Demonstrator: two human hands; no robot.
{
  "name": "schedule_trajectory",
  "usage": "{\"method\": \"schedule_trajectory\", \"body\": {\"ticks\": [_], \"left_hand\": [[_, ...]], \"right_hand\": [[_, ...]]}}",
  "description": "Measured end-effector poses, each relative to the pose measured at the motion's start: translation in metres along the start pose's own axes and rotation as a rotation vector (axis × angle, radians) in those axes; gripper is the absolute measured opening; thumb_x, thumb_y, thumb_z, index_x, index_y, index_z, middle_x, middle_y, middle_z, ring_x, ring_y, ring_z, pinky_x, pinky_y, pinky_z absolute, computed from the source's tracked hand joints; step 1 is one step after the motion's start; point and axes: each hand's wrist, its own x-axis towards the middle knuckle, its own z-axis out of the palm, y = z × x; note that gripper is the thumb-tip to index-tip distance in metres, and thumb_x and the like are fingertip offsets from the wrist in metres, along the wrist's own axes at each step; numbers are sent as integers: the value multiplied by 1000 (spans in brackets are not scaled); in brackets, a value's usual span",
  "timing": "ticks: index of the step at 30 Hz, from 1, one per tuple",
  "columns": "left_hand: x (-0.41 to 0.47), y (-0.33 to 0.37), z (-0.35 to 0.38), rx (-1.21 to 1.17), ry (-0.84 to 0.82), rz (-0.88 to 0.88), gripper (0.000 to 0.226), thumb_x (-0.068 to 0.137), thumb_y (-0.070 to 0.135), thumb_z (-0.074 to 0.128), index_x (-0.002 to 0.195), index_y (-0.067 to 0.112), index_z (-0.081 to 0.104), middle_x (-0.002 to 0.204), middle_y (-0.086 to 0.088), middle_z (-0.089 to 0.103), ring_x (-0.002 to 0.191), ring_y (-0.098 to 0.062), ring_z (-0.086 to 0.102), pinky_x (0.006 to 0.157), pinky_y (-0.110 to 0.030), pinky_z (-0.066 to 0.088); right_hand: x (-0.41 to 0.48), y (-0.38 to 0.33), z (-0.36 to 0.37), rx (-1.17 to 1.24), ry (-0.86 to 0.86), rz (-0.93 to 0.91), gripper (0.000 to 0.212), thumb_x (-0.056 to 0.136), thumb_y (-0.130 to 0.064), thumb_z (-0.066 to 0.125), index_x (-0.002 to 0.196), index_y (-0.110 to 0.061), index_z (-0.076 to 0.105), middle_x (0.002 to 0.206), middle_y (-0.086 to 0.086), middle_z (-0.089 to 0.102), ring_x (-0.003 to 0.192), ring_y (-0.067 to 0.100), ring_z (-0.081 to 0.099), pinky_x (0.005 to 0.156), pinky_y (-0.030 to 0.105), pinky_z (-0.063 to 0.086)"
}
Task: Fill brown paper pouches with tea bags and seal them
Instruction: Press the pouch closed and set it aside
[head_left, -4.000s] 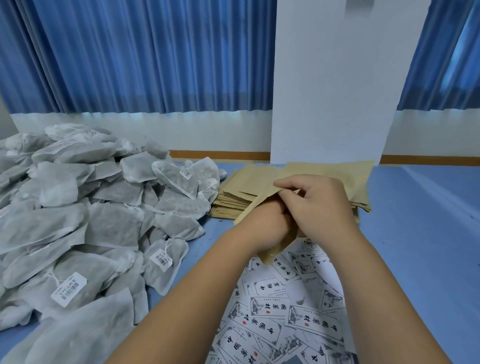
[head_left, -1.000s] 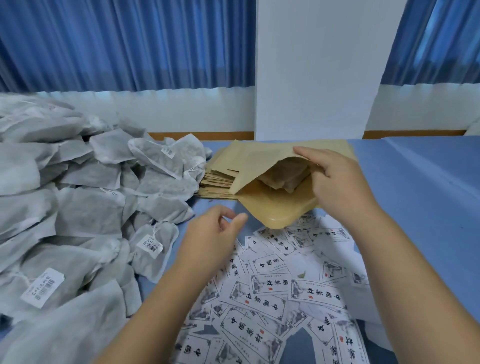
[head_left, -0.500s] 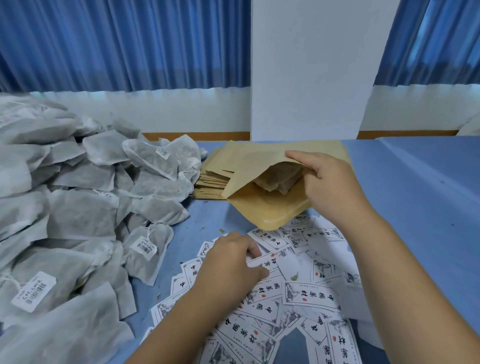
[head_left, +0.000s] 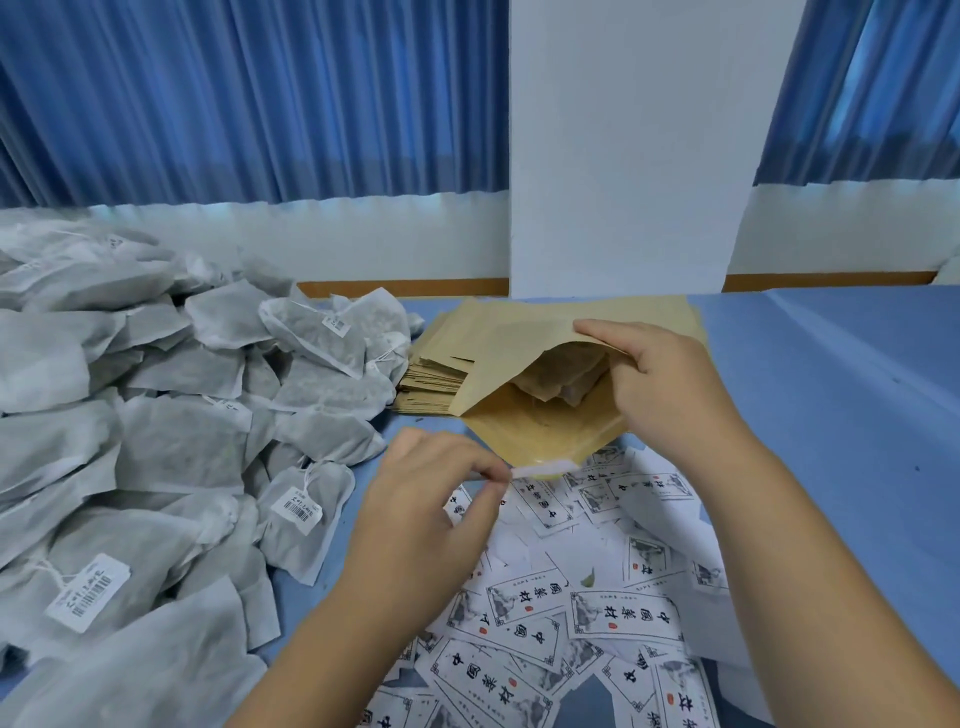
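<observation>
— What is different with the left hand (head_left: 426, 499)?
— Half a second ago it lies flat on the scattered labels (head_left: 597, 613). Now it is lifted off them and pinches one white label (head_left: 540, 469) between thumb and fingertips.
— Where does the label reach?
— It sticks out beyond the pinch to the lower lip of the open pouch (head_left: 545, 421). Whether it touches is unclear.

Tea bags (head_left: 156, 441) heap over the desk's (head_left: 831, 415) left side. By the far edge, just right of them, sits a stack of pouches (head_left: 436, 379); before it the right hand (head_left: 670, 384) holds an open pouch (head_left: 545, 431) with tea bags in it. Labels (head_left: 597, 613) spread from there to the near edge, one label (head_left: 540, 469) pinched in the left hand (head_left: 421, 509).
</observation>
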Motion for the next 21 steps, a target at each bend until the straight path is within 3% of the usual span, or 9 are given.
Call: {"method": "schedule_trajectory", "body": {"ticks": [3, 6, 8, 11, 12, 14, 16, 18, 21], "left_hand": [[10, 14, 4, 182, 141, 102, 9, 84, 19, 64, 79, 20, 72, 80, 14, 67, 71, -18, 51, 65, -25, 41], [20, 26, 16, 348, 39, 128, 14, 71, 5, 78, 74, 17, 71, 72, 6, 66, 64, -22, 57, 46, -32, 46], [30, 30, 23, 449, -117, 96, 26, 50, -1, 83, 62, 15, 66, 63, 2, 59, 57, -22, 55, 36, -24, 34], [52, 38, 29, 641, -324, 60, 36, 27, -3, 81, 50, 11, 56, 59, -2, 51, 53, -20, 48, 42, -16, 6], [57, 40, 33, 672, -393, 57, 31, 39, -2, 81, 59, 8, 61, 69, -5, 51, 62, -20, 46, 43, -18, 8], [64, 35, 48, 703, -460, 68, 16, 75, -1, 67, 90, 3, 64, 90, -8, 43, 79, -23, 37, 49, -27, 26], [72, 33, 57, 746, -536, 54, 19, 87, 0, 57, 105, 1, 62, 100, -11, 47, 91, -27, 45, 62, -32, 35], [78, 32, 63, 761, -594, 59, 20, 87, 0, 57, 106, 3, 62, 104, -12, 54, 100, -28, 51, 66, -32, 37], [87, 28, 67, 728, -608, 14, 9, 90, 8, 57, 96, 8, 64, 79, -5, 50, 93, -25, 58, 63, -31, 39]], "right_hand": [[0, -1, -1, -15, -3, -15, 56, 84, 9, 39, 122, -23, 66, 123, -2, 63, 108, 6, 52, 77, -2, 31], [0, -2, -1, -28, -10, -25, 56, 84, 9, 40, 122, -22, 66, 124, -1, 63, 113, 8, 51, 80, -3, 29], [0, -3, 0, -34, -15, -32, 56, 83, 9, 40, 122, -21, 66, 124, 0, 63, 112, 8, 51, 79, -7, 27], [0, -3, -1, -46, -22, -38, 56, 83, 9, 40, 122, -22, 66, 125, -1, 62, 114, 9, 50, 80, -7, 26], [0, -3, -1, -49, -24, -38, 57, 83, 8, 40, 123, -23, 66, 126, -1, 62, 116, 9, 50, 81, -4, 27], [0, -4, 0, -47, -24, -35, 56, 83, 8, 40, 122, -23, 66, 127, -2, 62, 116, 9, 50, 86, 4, 30], [0, -5, 1, -44, -19, -37, 57, 83, 8, 40, 122, -23, 66, 127, -1, 62, 117, 11, 51, 90, 8, 31], [-1, -6, 1, -48, -19, -39, 57, 83, 8, 39, 122, -23, 66, 127, -1, 61, 119, 12, 51, 94, 11, 32], [-2, -7, 1, -46, -27, -37, 57, 83, 8, 40, 122, -24, 66, 128, -1, 61, 119, 12, 51, 96, 13, 32]]}}
